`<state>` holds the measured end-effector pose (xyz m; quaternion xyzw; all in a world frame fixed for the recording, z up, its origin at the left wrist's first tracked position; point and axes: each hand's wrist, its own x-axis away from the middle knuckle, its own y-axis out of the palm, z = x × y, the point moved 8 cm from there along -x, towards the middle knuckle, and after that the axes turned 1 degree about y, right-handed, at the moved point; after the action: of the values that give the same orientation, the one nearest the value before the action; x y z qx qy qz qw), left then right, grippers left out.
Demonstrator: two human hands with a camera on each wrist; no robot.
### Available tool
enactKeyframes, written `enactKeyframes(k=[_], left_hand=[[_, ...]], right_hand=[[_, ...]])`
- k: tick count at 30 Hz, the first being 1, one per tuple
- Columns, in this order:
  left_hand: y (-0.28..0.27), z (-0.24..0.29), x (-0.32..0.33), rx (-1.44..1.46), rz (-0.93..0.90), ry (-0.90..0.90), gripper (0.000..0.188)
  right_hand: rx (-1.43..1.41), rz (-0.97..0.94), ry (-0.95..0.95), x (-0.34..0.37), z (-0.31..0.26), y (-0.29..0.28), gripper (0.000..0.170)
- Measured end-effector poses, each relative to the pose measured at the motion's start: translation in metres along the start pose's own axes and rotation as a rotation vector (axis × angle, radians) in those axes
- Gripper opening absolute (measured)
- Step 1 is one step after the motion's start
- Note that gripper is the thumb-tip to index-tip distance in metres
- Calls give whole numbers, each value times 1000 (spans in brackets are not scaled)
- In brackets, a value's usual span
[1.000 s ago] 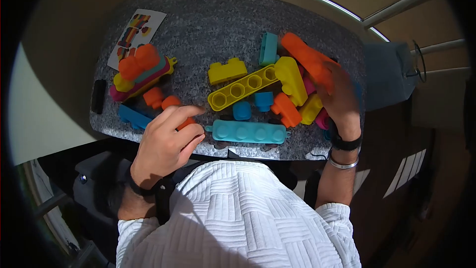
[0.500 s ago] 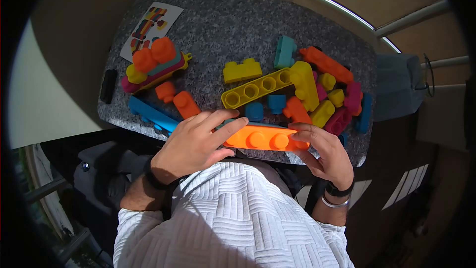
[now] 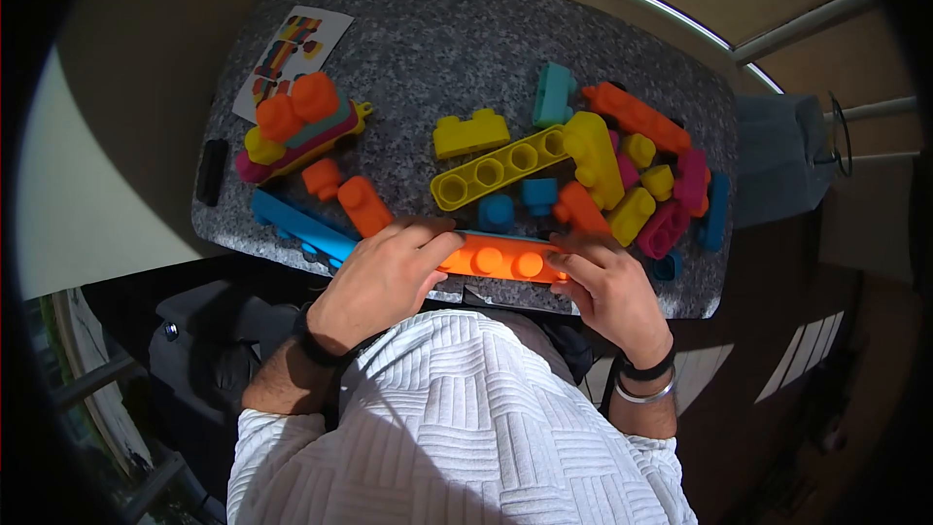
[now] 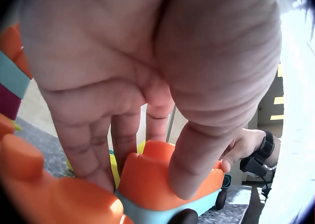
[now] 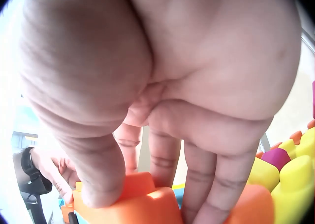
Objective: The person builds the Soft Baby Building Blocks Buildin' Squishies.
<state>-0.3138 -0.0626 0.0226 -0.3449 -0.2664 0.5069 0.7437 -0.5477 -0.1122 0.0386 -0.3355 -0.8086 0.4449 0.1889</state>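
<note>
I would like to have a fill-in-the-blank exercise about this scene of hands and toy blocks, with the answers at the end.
1. The left hand and right hand both hold a long block coloured ____.
2. The long yellow bar shows ____ open holes.
3. The printed sheet lies near the far ____ corner of the table.
Missing words: orange; four; left.

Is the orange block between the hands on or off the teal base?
On: the left wrist view shows the orange block atop the teal base; whether fully seated, I cannot tell.
</note>
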Motion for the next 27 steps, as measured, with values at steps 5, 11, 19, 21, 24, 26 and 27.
enactKeyframes(k=[5,11,19,21,24,26,27], left_hand=[[-3,3,-2,-20,12,15,43],[-5,3,-1,-26,-62,11,44],[-24,4,5,14,49,27,51],[-35,8,7,48,131,103,52],[-41,11,6,67,186,145,49],[-42,14,2,59,204,173,48],[-43,18,1,53,219,202,47]], right_hand=[[36,12,-16,-4,-6,-5,27],[37,37,64,-26,12,-12,25],[149,58,-93,-65,8,-1,32],[134,33,-86,-68,9,1,38],[115,-26,-18,-70,15,6,45],[164,41,-70,-68,10,4,51],[164,43,-70,-68,10,4,51]])
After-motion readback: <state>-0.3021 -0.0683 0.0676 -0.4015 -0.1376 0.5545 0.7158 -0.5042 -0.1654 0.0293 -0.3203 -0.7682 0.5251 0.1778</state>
